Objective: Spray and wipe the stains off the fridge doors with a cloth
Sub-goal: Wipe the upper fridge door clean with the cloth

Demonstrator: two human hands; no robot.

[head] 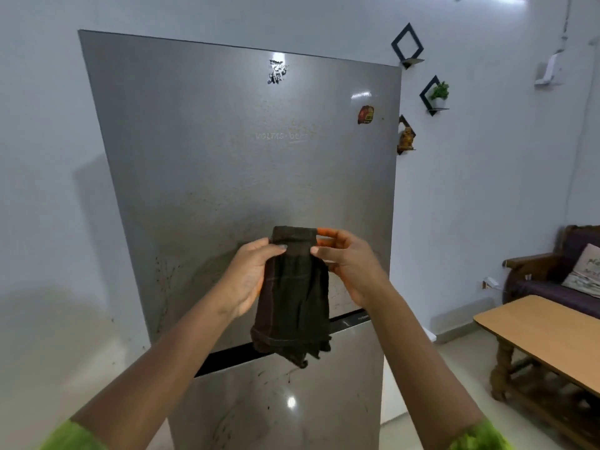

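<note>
Both hands are raised in front of a tall steel fridge, and between them they hold a dark cloth (293,303) by its upper edge. The left hand (250,277) pinches the top left corner between thumb and fingers; the right hand (347,267) pinches the top right corner the same way, so each hand is clamped on the cloth. The cloth hangs folded and slack in the air before the upper door (227,173), and its ragged lower edge overlaps the black strip (233,355) that parts the upper door from the lower door (276,417). Dark specks and drip marks (164,274) spot the lower left of the upper door, and more dark spatter (279,376) sits near the top of the lower door. A red and yellow magnet (365,114) and a pale sticker (277,72) are stuck high on the upper door. Green sleeves (74,438) show at the bottom corners. On the white wall to the right hang diamond-shaped shelves (407,43), one carrying a small potted plant (440,90). A dark sofa (552,287) with a cushion (584,271) stands at the far right.
</note>
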